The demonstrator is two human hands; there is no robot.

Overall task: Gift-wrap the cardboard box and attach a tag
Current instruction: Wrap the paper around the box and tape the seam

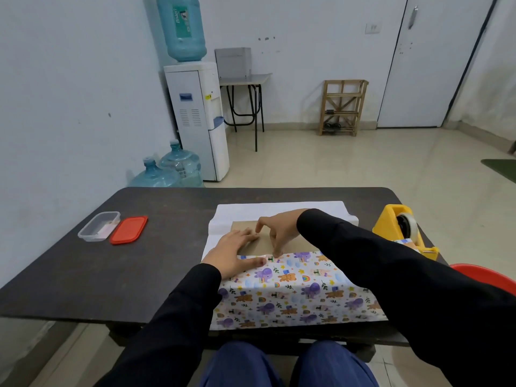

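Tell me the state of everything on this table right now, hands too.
Box, top partly bare.
Wrapping paper, near flap folded onto box.
Left hand, flat, pressing paper and box.
Right hand, fingertips pressing paper edge.
Container, open.
Lid, off, beside container.
Tape dispenser, upright, roll loaded.

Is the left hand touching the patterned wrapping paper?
Touching. The head view shows the left hand lying flat, its thumb on the wrapping paper at the folded edge.

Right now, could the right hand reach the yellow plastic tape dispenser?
Probably yes: the yellow tape dispenser sits beside the right sleeve, nothing between; the right hand need only lift off the patterned wrapping paper.
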